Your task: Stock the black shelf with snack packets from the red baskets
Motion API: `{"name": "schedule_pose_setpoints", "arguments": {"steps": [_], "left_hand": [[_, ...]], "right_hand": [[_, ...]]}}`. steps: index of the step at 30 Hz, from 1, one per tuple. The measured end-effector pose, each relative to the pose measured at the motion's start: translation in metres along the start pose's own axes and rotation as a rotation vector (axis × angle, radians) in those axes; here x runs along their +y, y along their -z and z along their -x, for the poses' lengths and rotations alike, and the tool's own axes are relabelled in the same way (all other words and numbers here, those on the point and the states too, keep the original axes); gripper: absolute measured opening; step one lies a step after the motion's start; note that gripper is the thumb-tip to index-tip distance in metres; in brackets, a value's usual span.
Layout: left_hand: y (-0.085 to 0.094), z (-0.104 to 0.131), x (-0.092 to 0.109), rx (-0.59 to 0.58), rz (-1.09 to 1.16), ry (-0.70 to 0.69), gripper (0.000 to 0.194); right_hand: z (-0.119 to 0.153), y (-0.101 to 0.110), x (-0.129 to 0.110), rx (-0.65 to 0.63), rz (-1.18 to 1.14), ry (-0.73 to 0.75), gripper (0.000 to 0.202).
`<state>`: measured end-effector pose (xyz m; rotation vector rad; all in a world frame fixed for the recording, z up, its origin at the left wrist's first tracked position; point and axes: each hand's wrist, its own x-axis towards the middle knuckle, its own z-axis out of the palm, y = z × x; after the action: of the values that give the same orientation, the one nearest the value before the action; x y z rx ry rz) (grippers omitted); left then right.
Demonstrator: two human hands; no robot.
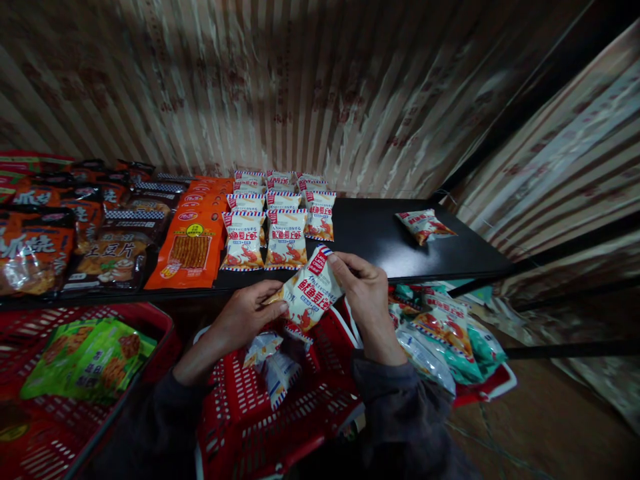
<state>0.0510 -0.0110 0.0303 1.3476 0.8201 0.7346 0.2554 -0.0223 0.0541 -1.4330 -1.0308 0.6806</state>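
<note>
Between my two hands is a white and orange snack bag (310, 290) with red lettering, tilted, in front of the shelf edge. My left hand (250, 310) pinches its lower left corner, and my right hand (365, 293) grips its upper right corner. Below it, a red basket (305, 427) holds a few more bags (280, 373) of the same look. Matching snack bags (287, 240) stand in rows on the black shelf (365, 233), just beyond my hands. One more such bag (425, 225) lies alone at the shelf's right.
Orange packets (190, 243) and dark snack packs (113, 253) fill the shelf's left. Beneath, a red basket (167, 333) holds green packets (95, 360). Another basket (493, 387) of mixed bags sits at the right, near a dark shelf post (500, 107). Patterned curtain (280, 87) hangs behind.
</note>
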Motion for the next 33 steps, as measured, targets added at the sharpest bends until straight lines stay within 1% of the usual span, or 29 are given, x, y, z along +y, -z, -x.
{"name": "schedule_pose_setpoints", "arguments": {"steps": [7,10,14,18,21,23,25,28,30,31,33], "left_hand": [[0.005,0.003,0.005,-0.038,-0.159,0.065,0.024],[0.005,0.004,0.008,-0.023,-0.188,0.107,0.018],[0.007,0.007,0.012,-0.012,-0.175,0.127,0.016],[0.009,0.009,0.014,-0.010,-0.160,0.090,0.015],[0.009,0.009,0.014,0.014,-0.092,0.067,0.015],[0.009,0.009,0.015,0.042,-0.029,0.055,0.015],[0.010,0.008,0.017,0.079,0.036,0.046,0.015],[0.013,0.007,0.022,0.175,0.141,0.028,0.019],[0.013,0.007,0.025,0.258,0.217,0.011,0.022],[0.013,0.006,0.027,0.303,0.256,0.001,0.023],[0.011,0.006,0.029,0.394,0.334,-0.024,0.026]], "right_hand": [[-0.002,0.001,-0.001,0.031,0.000,-0.009,0.029],[-0.002,0.001,0.001,0.054,-0.047,-0.025,0.029],[-0.001,-0.001,0.002,0.089,-0.119,-0.059,0.029],[0.001,-0.004,-0.001,0.137,-0.178,-0.095,0.026],[0.001,-0.006,-0.003,0.125,-0.206,-0.125,0.026],[0.001,-0.006,-0.005,0.082,-0.191,-0.098,0.027],[-0.001,-0.005,-0.006,0.052,-0.177,-0.024,0.030],[-0.003,-0.002,-0.007,0.081,-0.229,0.050,0.043],[-0.004,-0.002,-0.007,0.088,-0.293,0.030,0.048],[-0.003,-0.003,-0.007,0.068,-0.319,0.008,0.048],[0.000,-0.007,-0.006,-0.028,-0.357,-0.052,0.042]]}}
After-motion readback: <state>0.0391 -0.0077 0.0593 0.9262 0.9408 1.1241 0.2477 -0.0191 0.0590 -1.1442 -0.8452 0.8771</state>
